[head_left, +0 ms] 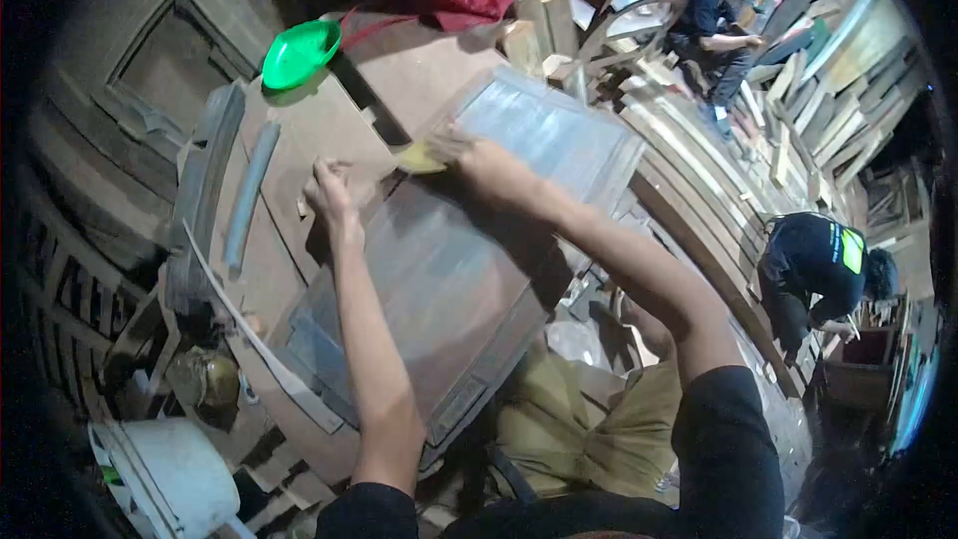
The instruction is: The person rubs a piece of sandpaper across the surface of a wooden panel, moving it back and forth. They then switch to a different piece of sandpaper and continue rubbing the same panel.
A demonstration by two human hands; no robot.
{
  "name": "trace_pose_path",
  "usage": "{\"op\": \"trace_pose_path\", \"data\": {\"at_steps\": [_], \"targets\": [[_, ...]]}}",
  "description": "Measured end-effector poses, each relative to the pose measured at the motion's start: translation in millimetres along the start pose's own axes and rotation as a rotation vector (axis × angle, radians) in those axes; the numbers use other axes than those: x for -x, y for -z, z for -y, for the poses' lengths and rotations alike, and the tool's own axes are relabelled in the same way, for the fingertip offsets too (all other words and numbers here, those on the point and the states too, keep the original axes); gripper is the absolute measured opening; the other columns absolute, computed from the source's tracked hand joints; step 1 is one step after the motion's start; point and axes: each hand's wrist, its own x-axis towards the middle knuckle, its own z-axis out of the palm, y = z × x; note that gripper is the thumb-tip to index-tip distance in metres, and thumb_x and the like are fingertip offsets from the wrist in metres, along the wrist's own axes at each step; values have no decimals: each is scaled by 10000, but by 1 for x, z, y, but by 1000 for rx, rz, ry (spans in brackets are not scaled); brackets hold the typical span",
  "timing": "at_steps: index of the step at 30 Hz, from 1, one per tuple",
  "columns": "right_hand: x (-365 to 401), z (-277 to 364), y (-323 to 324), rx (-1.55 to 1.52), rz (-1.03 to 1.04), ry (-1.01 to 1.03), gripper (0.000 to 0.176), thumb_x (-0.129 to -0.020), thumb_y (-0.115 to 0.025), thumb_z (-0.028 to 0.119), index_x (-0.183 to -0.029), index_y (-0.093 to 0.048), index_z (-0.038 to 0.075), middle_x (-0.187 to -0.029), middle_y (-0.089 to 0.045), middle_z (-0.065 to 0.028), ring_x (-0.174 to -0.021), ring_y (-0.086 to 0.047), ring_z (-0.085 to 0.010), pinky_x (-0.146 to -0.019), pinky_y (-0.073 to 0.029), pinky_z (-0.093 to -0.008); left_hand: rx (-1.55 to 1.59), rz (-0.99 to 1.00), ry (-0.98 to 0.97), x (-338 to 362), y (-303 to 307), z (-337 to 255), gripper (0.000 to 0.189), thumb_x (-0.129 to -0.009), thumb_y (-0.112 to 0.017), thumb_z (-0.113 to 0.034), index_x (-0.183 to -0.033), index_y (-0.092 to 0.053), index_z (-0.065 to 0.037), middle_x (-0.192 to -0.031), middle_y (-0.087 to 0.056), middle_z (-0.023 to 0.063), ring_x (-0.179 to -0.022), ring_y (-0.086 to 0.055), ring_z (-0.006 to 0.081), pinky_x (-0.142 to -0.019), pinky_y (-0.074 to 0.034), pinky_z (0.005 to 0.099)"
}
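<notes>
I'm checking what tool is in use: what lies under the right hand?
A small yellow sheet sticks out from under the right hand, pressed on the brown wooden panelled door. The rest of the sheet is covered by the hand.

Lighting: dim indoor, cool-toned; brightest on the pale panel (559,130) just beyond the right hand (489,165).
Shadows: soft and dark under that hand's forearm.
Glare: mild sheen on the panel.
Distortion: strong fisheye, with black vignette in all corners.
Blur: slight smear on the right hand and its yellow pad (419,158); the background far right of it is soft and noisy.
</notes>
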Motion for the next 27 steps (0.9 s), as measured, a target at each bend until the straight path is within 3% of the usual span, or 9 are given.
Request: {"op": "trace_pose_path", "data": {"at_steps": [6,8,10,13,17,20,22,24,27], "targets": [[-16,20,110,-479,78,-550,451,-824,-488,-10,-1267,-574,-1,-1298,-568,-207,-1250,-525,-281,-1069,-415,-387,-114,22,-86,0,5,3,410,-867,-463,-349,-689,-672,-44,-639,-539,56,-633,-523,200,-585,-390,379],[17,28,44,-228,-23,-55,442,-824,-524,-9,-1263,-573,-9,-1306,-559,-211,-1268,-507,-294,-1072,-410,-393,-183,12,-75,-5,6,0,408,-866,-461,-344,-687,-677,-48,-635,-525,55,-631,-520,200,-590,-389,373],[35,72,72,-327,101,24,425,-848,-552,37,-1269,-566,-20,-1290,-580,-198,-1271,-504,-317,-1095,-384,-385,-196,-34,-77,14,2,-10,399,-864,-459,-328,-674,-680,-56,-614,-480,48,-616,-502,200,-586,-381,369],[66,63,59,-854,-133,-590,385,-899,-513,91,-1261,-572,-25,-1291,-583,-190,-1264,-513,-272,-1102,-369,-363,-169,-10,-100,12,0,-7,400,-862,-454,-331,-676,-688,-66,-612,-464,56,-610,-492,215,-591,-386,373],[87,135,91,-460,38,-106,363,-905,-497,81,-1238,-594,-30,-1301,-579,-185,-1231,-533,-244,-1110,-342,-361,-208,-20,-127,6,2,-2,396,-855,-459,-332,-686,-691,-59,-598,-441,44,-594,-479,194,-596,-399,359],[97,77,97,-500,-174,-631,433,-891,-473,55,-1310,-544,-25,-1331,-559,-178,-1305,-472,-291,-1138,-308,-372,-198,26,-82,9,2,-6,397,-859,-453,-322,-691,-699,-59,-597,-461,45,-581,-481,187,-589,-406,365],[96,108,115,-515,-70,-691,430,-881,-483,60,-1297,-547,-28,-1325,-563,-177,-1298,-474,-285,-1134,-311,-371,-180,65,-98,7,0,-1,403,-865,-449,-325,-710,-713,-63,-603,-485,43,-568,-480,187,-567,-402,384],[108,134,79,-359,35,-157,396,-881,-490,61,-1256,-570,-38,-1283,-592,-181,-1253,-513,-279,-1113,-338,-361,-182,64,-192,-6,1,11,413,-867,-445,-333,-722,-717,-58,-589,-483,47,-562,-479,187,-558,-400,390],[110,92,74,-803,-168,-618,405,-870,-481,33,-1259,-577,-25,-1317,-570,-179,-1297,-479,-290,-1128,-324,-374,-202,7,-152,6,1,1,405,-859,-448,-335,-715,-728,-80,-564,-483,92,-595,-542,239,-575,-412,396]]}}
